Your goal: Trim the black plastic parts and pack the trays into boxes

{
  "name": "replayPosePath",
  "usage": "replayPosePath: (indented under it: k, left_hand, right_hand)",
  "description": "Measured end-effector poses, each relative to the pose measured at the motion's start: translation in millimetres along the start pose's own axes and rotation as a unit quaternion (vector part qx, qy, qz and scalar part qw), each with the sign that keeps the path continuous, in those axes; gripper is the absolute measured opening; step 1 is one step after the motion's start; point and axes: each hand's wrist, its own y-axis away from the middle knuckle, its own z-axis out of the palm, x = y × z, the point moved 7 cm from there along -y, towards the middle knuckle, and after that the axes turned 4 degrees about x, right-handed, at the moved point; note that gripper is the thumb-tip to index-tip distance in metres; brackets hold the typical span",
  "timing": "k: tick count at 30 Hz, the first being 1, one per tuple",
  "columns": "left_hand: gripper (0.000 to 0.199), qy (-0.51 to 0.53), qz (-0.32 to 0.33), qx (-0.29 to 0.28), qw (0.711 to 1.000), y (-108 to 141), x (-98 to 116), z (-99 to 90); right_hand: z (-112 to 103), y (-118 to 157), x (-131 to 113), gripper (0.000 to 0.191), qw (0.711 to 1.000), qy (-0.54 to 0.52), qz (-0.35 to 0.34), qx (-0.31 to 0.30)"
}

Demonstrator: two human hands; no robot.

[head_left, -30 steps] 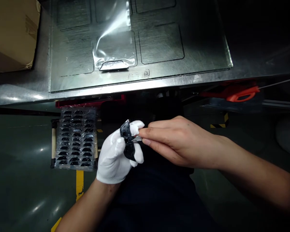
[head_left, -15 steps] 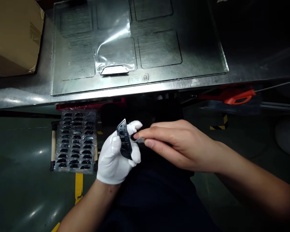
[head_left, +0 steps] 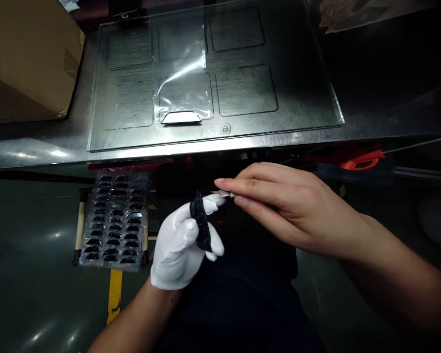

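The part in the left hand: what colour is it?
Black; the part shows best in the head view.

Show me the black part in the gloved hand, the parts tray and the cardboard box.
Black part (head_left: 201,223): head view, mid-body.
Parts tray (head_left: 140,180): head view, bare upper-right corner.
Cardboard box (head_left: 29,54): head view, lighter face.

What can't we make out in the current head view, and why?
All in the head view:
Black part: far side turned away, against the gloved left hand.
Thin piece: too small to identify, partly covered by the right hand's fingertips.
Cardboard box: cut off by left and top edges.
Small mark near the front of the clear sheet: too small to read.
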Motion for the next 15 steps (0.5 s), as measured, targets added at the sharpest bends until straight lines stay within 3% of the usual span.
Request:
replayPosePath:
  k: [9,15]
  left_hand:
    - [0.031,-0.053,-0.035,0.035,0.997,7.1,1.5,2.1]
    - [0.037,-0.099,-0.049,0.070,0.991,5.9,2.0,-1.8]
  right_hand:
    - [6.5,-7.8,-9.5,0.034,0.984,0.154,-0.038,-0.087]
    - [9.1,-8.1,-5.7,0.034,0.973,0.208,-0.033,-0.093]
